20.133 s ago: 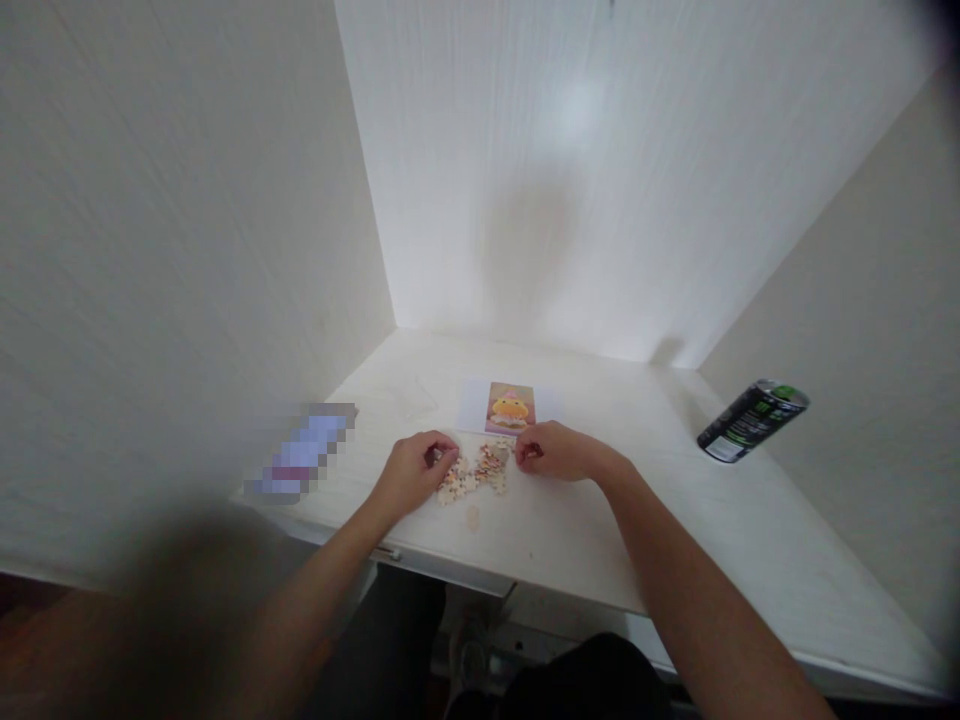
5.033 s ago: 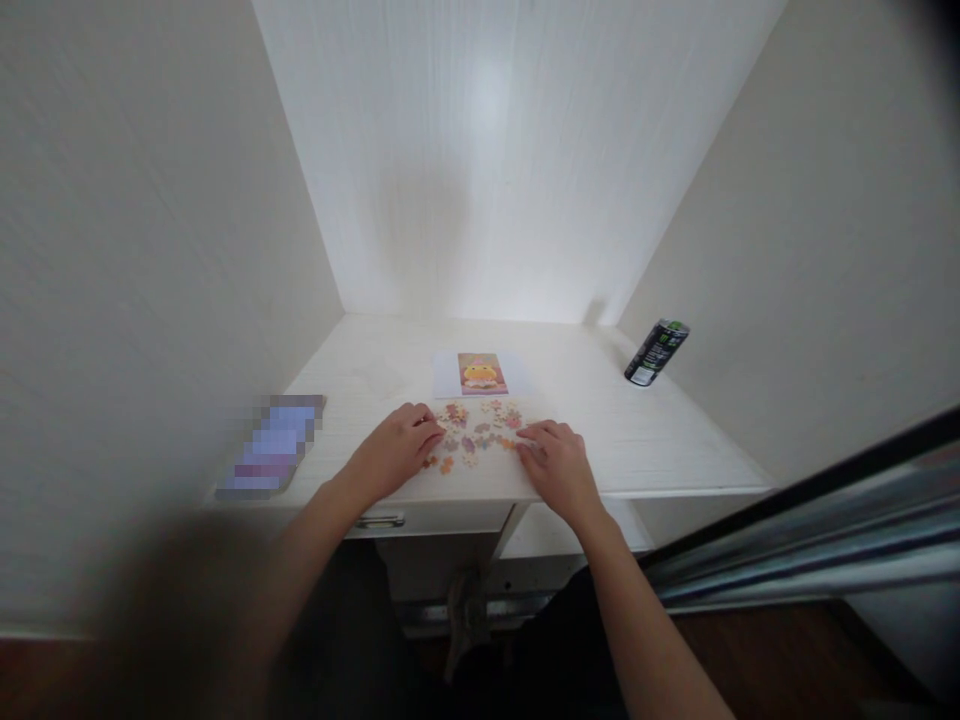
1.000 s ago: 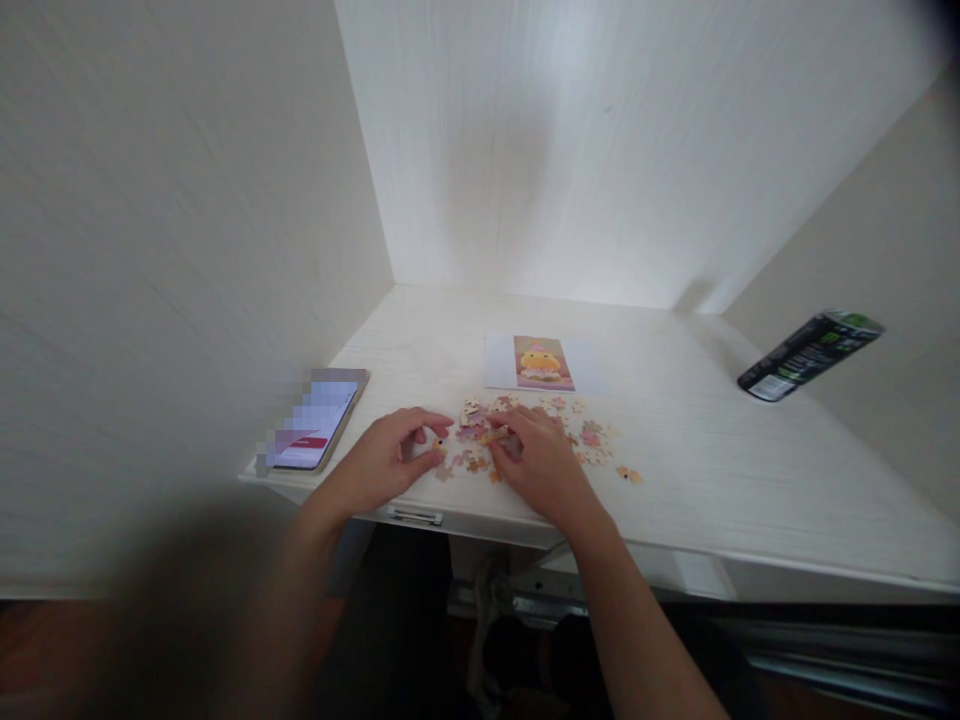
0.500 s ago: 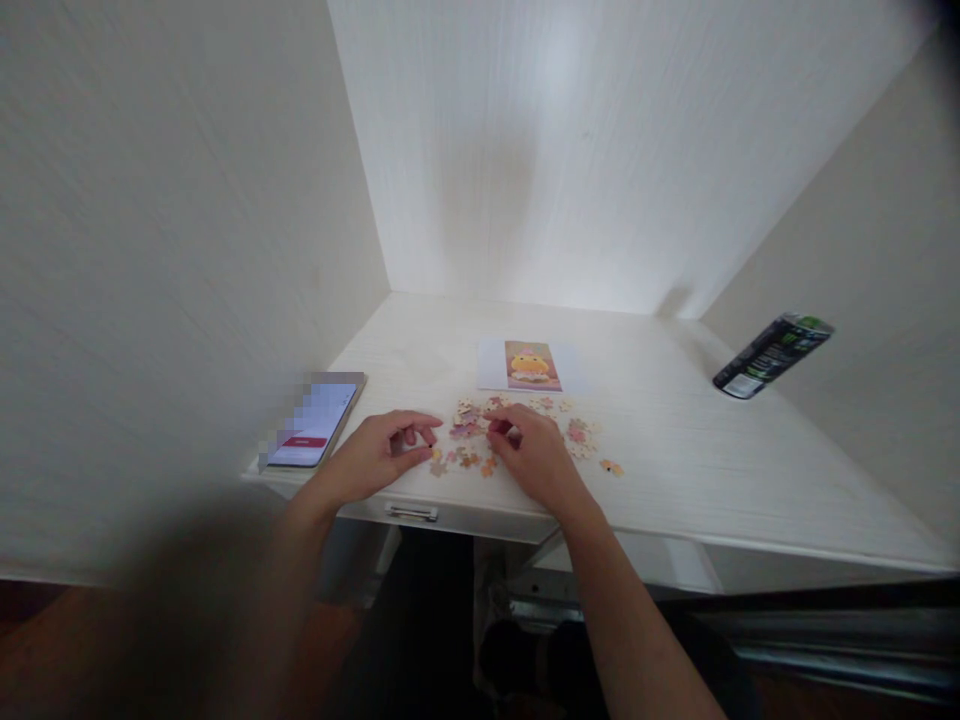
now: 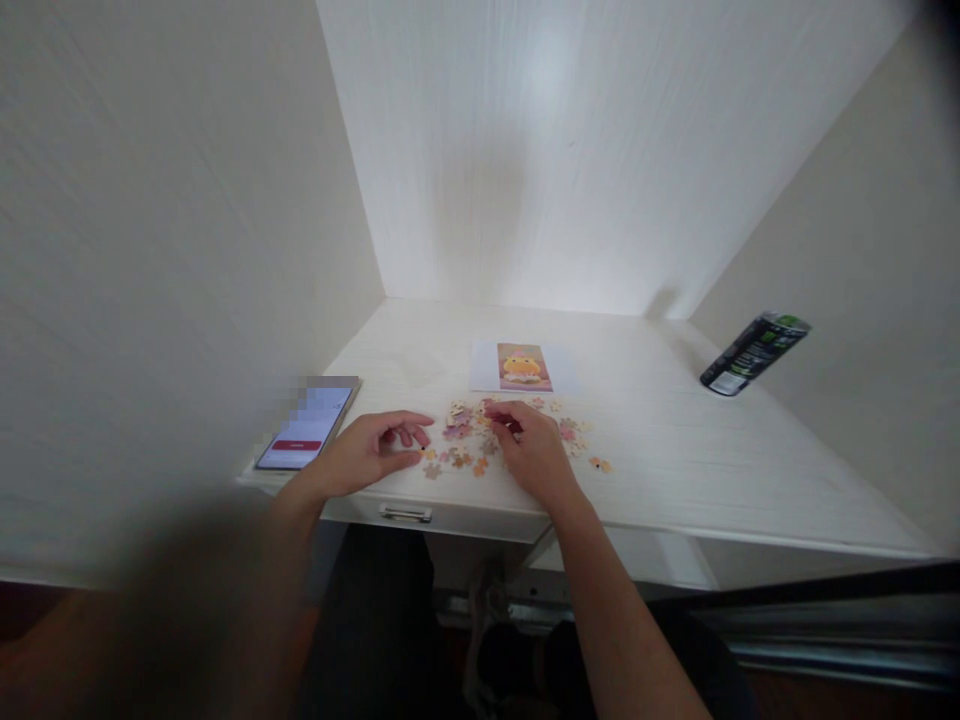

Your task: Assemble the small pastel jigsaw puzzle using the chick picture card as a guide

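Note:
Several small pink, orange and cream puzzle pieces (image 5: pixel 463 447) lie scattered near the front edge of a white desk (image 5: pixel 675 440). My left hand (image 5: pixel 365 455) rests on the desk just left of them, fingers spread, thumb tip beside a small orange piece. My right hand (image 5: pixel 531 448) lies over the middle of the scatter, its fingertips curled onto a dark pink piece. Behind the pieces lies a reference picture (image 5: pixel 523 366) of a yellow figure on a pink ground.
A phone (image 5: pixel 309 434) with a lit screen lies at the desk's left edge. A black-and-green can (image 5: pixel 753 351) stands at the back right by the wall. Walls close the desk on three sides. A drawer handle (image 5: pixel 405 513) sits below the front edge.
My right hand has shifted slightly back onto a pink piece, and my left hand's fingers have spread. Over the longer span the heap of pieces has been spread out.

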A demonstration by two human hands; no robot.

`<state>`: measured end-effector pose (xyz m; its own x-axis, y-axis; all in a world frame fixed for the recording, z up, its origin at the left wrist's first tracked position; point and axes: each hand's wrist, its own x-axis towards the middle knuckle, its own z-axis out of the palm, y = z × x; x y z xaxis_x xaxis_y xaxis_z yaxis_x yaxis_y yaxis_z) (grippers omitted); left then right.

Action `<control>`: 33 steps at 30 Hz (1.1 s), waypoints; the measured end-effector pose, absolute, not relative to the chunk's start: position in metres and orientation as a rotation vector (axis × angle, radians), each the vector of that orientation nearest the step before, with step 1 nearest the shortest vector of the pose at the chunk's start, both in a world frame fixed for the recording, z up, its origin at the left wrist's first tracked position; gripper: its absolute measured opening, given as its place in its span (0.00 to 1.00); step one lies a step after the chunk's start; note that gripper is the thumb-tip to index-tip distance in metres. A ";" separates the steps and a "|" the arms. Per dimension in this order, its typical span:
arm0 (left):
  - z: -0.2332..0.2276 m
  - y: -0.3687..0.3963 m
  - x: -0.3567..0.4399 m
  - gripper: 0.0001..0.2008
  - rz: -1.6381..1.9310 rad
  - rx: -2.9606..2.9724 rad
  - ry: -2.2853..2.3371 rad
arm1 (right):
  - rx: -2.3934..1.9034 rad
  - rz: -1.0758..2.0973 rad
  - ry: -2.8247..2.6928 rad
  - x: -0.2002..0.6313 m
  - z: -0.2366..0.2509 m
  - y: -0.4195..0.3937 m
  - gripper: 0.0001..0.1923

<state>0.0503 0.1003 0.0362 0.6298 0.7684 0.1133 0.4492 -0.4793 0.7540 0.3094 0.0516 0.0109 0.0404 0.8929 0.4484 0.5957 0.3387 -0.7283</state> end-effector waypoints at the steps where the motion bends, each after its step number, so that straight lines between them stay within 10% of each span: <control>1: 0.036 0.100 0.051 0.20 0.591 2.151 0.954 | -1.360 0.381 -1.657 0.309 0.011 0.052 0.14; 33: 0.026 0.095 0.054 0.19 0.835 2.046 1.001 | -1.294 0.538 -1.571 0.309 0.014 0.051 0.14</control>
<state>0.0536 0.0953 0.0259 0.4935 0.8365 0.2383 0.3846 -0.4556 0.8028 0.3093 0.0508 0.0137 0.0612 0.9121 0.4053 0.4724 0.3312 -0.8168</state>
